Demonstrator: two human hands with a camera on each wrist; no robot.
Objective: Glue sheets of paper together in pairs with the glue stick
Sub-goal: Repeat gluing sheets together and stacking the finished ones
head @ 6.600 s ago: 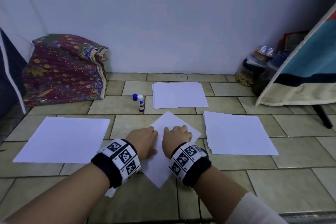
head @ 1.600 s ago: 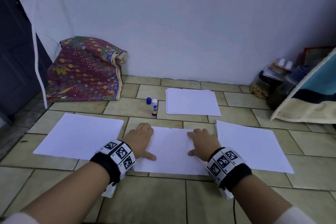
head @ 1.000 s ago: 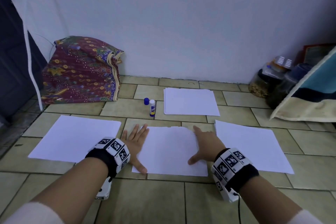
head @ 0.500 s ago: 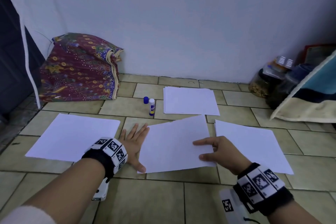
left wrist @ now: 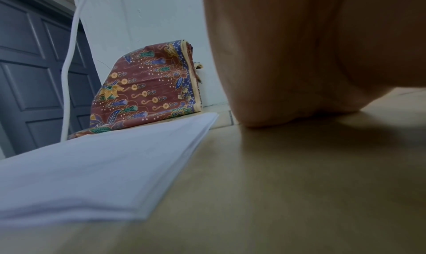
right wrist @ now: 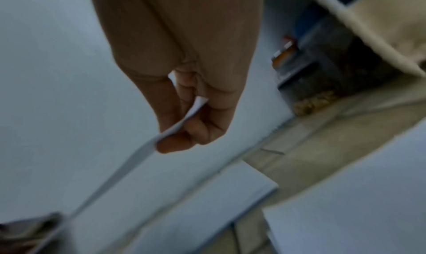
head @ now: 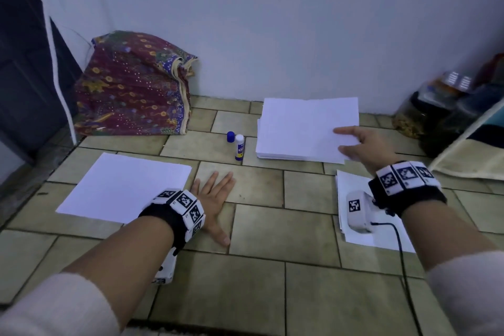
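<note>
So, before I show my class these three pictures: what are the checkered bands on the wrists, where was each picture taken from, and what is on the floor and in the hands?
The bands carry small cameras. The wide picture comes from a head camera; the two close ones look along each hand. The left hand lies flat on the tiled floor. The right hand pinches a glued sheet over the far pile. Two more piles lie left and right. The glue stick stands uncapped beside its blue cap.
</note>
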